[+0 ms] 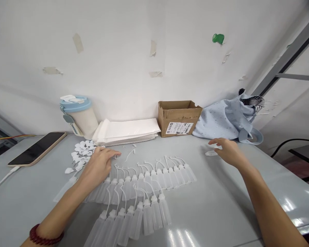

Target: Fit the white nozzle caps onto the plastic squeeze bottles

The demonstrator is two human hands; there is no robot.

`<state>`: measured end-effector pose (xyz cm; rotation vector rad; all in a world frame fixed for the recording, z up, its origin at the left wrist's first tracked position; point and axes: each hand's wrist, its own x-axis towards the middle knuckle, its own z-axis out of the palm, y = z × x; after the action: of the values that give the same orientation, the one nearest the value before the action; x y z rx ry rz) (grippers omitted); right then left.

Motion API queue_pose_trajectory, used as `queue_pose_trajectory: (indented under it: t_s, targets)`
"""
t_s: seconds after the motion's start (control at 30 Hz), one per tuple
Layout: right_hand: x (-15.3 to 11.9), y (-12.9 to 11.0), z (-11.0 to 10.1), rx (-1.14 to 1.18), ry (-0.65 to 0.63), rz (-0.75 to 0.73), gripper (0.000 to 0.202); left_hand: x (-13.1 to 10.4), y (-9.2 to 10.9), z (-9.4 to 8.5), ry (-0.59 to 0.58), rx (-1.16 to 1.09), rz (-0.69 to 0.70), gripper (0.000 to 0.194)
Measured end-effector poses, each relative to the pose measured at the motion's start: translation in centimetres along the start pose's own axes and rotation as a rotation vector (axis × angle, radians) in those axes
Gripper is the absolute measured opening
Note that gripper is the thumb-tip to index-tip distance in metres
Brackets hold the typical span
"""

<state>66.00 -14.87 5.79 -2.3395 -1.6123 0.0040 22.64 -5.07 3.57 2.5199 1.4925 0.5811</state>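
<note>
My left hand (99, 163) hovers over the table beside a pile of small white caps (82, 151); its fingers are bent, and a small clear piece (115, 156) shows near the fingertips. Right of the box's front, my right hand (225, 150) reaches down with thumb and fingers apart around a small translucent bottle (211, 153). Two rows of translucent bottles with thin bent tubes lie on the table: a back row (154, 179) and a front row (130, 221). One more bottle (64, 188) lies under my left forearm.
Along the wall stand a cream cup with a blue lid (79, 115), a stack of white sheets (128, 130), an open cardboard box (180, 120) and a light blue cloth bag (222, 118). A phone (38, 148) with a cable lies at the left. Loose tubes (130, 152) lie behind the bottles.
</note>
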Motion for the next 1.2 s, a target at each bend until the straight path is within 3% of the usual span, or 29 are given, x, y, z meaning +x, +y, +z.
queue_pose_trajectory:
  t_s: [0.27,0.5,0.7,0.77,0.9,1.03,1.2]
  targets:
    - [-0.2,0.6,0.7,-0.016,-0.097,-0.050,0.037,-0.1,0.4,-0.3,0.100,-0.027,0.058,0.044]
    - [-0.5,-0.2,1.2,-0.032,-0.080,-0.055,0.030,-1.1,3.7,-1.3,0.275,-0.151,0.141,0.039]
    - [-2.9,-5.6,-0.1,0.084,0.031,-0.172,0.025,-2.4,6.8,-0.9,0.409,-0.309,0.332,0.017]
    - [-4.7,-8.2,-0.2,0.310,0.052,-0.297,0.024,-2.8,7.7,-0.7,0.451,-0.353,0.402,0.013]
    - [-8.6,-12.2,0.7,0.667,-0.156,-0.520,0.025,-3.6,9.3,-0.4,0.449,-0.437,0.380,0.014]
    - [-10.9,-14.0,1.6,0.789,-0.239,-0.563,0.036,-4.4,10.1,-0.1,0.345,-0.541,0.405,0.018]
    - [-11.4,-14.5,1.8,0.851,-0.195,-0.562,0.038,-4.7,10.7,0.2,0.308,-0.631,0.452,0.021]
